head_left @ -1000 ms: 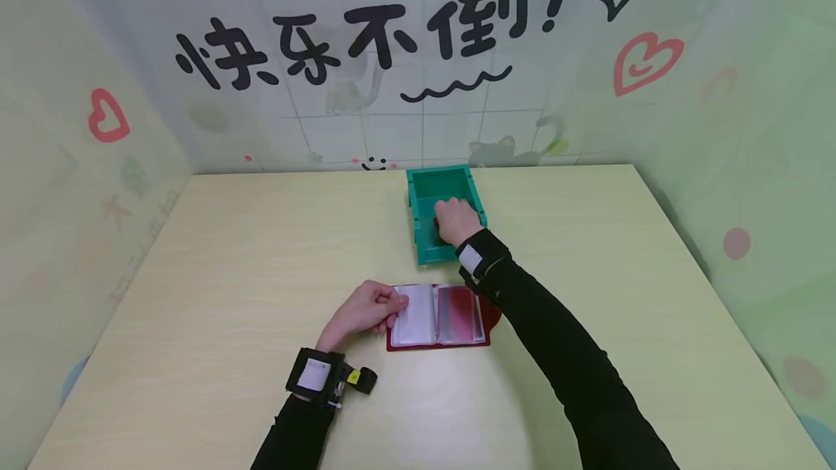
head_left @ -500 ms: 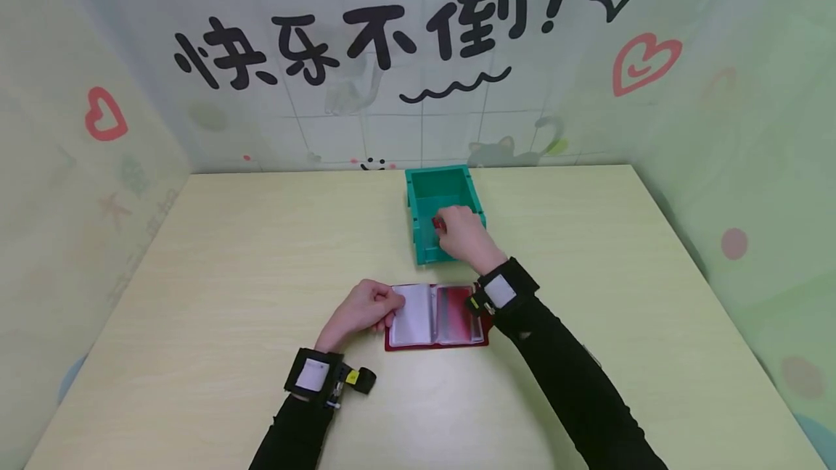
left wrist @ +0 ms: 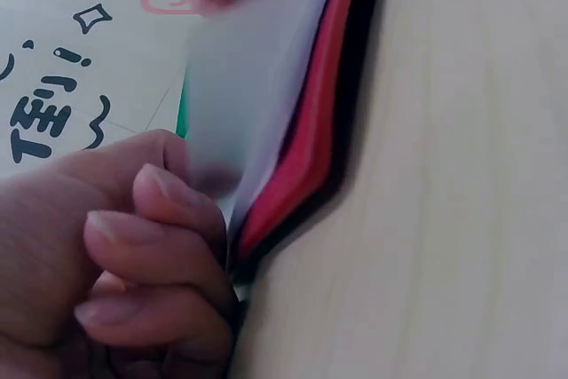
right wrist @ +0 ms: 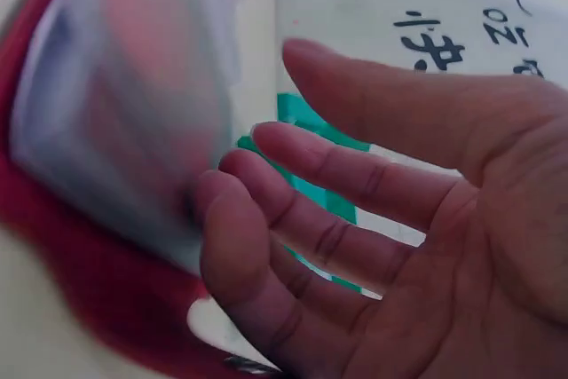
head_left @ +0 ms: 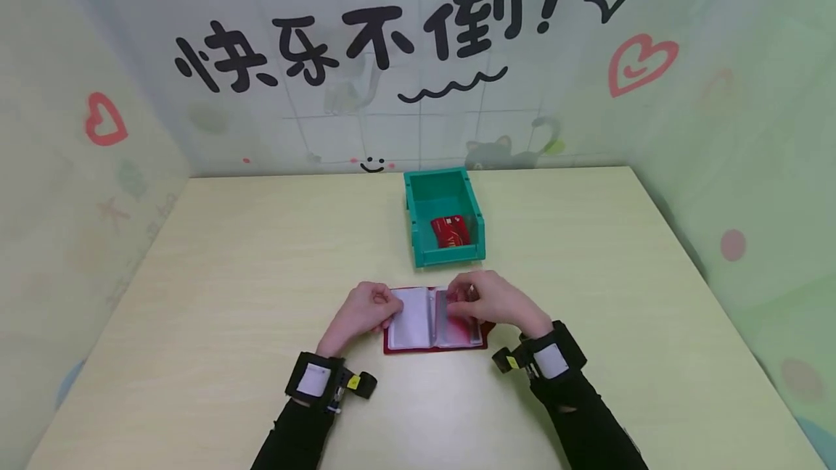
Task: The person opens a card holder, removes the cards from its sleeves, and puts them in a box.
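Pinching the left page (head_left: 411, 325) of the album (head_left: 434, 349) with the left hand (head_left: 363, 310), presumably to steady it, midway between the desk's (head_left: 196, 325) side edges. Hovering over the right page (head_left: 453, 337) with the right hand (head_left: 496, 301) parted, empty. With a card (head_left: 451, 232) in the bin (head_left: 452, 257) by the far edge, probably for reach.

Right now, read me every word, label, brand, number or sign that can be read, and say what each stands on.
"快乐不倒!": large black characters on the back wall.
Writing above that on the same wall: cut off by the top of the head view, unreadable.
Red card in the green box: markings too small to read.
Open booklet: no text I can make out.
White patches on the wristbands: nothing legible.
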Available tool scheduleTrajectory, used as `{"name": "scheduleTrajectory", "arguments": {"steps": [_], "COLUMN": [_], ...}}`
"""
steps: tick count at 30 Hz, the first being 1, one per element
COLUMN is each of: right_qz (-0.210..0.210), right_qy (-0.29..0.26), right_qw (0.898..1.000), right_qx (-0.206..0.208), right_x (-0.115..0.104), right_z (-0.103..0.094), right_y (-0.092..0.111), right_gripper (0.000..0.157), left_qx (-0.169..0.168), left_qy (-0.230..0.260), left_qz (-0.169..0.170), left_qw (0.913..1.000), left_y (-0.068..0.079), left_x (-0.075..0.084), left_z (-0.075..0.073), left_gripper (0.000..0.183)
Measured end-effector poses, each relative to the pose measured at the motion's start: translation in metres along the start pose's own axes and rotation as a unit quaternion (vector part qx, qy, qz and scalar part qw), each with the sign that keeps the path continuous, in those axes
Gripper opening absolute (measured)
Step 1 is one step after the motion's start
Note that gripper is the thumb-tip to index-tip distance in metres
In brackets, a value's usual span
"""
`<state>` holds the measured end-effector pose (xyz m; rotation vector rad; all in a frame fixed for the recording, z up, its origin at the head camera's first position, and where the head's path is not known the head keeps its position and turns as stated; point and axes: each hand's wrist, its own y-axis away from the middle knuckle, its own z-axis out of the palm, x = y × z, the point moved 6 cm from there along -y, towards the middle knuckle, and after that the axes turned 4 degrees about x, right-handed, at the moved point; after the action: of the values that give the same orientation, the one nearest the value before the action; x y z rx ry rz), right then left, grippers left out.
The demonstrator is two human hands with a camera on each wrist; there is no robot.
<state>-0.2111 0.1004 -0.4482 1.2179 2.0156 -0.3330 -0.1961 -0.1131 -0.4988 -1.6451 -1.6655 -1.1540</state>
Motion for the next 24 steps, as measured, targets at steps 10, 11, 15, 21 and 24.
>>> {"name": "scheduleTrajectory", "arguments": {"steps": [10,11,15,21,24], "right_qz": [-0.044,-0.042,-0.032,-0.012,-0.015], "right_qy": [0.026,0.020,-0.003,-0.040,-0.047], "right_qw": [0.998,0.999,0.999,0.998,0.997], "right_qx": [0.021,0.025,0.042,0.052,0.057], "right_x": [0.023,0.026,0.033,0.038,0.038], "right_z": [0.000,0.000,0.004,0.006,0.006], "right_y": [0.015,0.015,0.013,0.010,0.008], "right_gripper": [0.060,0.061,0.060,0.055,0.054], "left_qx": [0.079,0.090,0.107,0.051,0.025], "left_qy": [-0.063,-0.080,-0.121,-0.112,-0.105], "left_qz": [0.044,0.056,0.105,0.166,0.161], "left_qw": [0.9939,0.9911,0.9812,0.9784,0.9809], "left_y": [0.010,0.012,0.020,0.019,0.013], "left_x": [0.019,0.024,0.048,0.069,0.070], "left_z": [0.001,0.002,0.009,0.031,0.036], "left_gripper": [0.015,0.014,0.015,0.024,0.032]}}
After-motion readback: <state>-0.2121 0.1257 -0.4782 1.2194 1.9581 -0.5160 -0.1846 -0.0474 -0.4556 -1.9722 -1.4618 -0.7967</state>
